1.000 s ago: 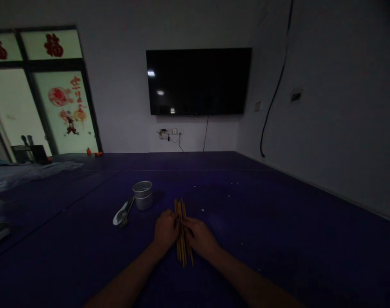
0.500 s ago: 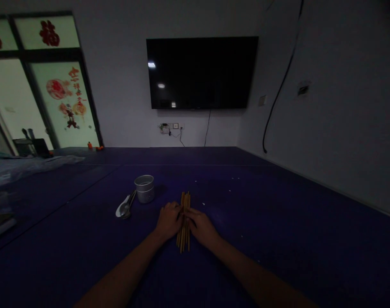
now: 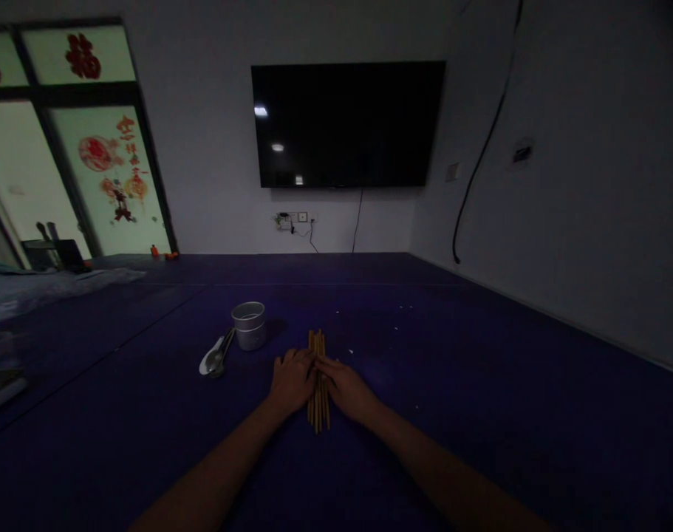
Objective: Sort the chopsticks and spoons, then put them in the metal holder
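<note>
A bundle of several wooden chopsticks (image 3: 318, 414) lies on the dark blue table, pointing away from me. From the left side, my left hand (image 3: 293, 378) closes round the bundle at its middle. My right hand (image 3: 344, 386) grips it from the right, fingertips meeting those of the left over the sticks. The middle of the bundle is hidden under my fingers, while both ends show. Left of my hands stand a grey metal cup (image 3: 250, 332) and, beside it, a few spoons (image 3: 215, 359), one of them white.
The blue table (image 3: 452, 458) reaches to the wall below a black television (image 3: 347, 125). Small white scraps (image 3: 351, 351) are scattered right of the bundle. Clear plastic sheeting (image 3: 64, 284) and a tray-like item (image 3: 1, 391) lie at the left. A black cable (image 3: 483, 151) hangs on the right wall.
The bundle has turned slightly between my hands: its far ends shifted left and its near ends right. Both hands keep hold of it; the cup and spoons stay put.
</note>
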Available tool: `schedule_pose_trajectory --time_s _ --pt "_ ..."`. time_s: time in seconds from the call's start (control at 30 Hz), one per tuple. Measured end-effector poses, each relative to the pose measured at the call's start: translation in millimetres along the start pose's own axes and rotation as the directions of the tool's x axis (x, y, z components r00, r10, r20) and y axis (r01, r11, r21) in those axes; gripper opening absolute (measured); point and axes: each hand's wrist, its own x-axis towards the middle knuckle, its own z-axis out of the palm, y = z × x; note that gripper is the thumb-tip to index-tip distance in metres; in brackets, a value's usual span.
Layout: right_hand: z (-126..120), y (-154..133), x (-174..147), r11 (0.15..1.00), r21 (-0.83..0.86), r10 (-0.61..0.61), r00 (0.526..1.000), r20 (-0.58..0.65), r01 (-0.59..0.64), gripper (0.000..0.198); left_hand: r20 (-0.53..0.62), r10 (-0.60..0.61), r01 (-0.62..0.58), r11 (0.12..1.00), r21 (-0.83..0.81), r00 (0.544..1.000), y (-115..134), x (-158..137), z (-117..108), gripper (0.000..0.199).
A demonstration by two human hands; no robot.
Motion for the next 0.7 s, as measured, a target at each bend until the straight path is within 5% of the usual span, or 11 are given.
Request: schedule_pose_trajectory --time_s 0.7 --pt "-3.0 -6.8 -2.3 0.998 -0.044 0.034 0.999 -0.040 -0.036 0.046 0.012 -0.051 0.051 0.999 -0.018 0.999 1.2 5.3 -0.7 0.042"
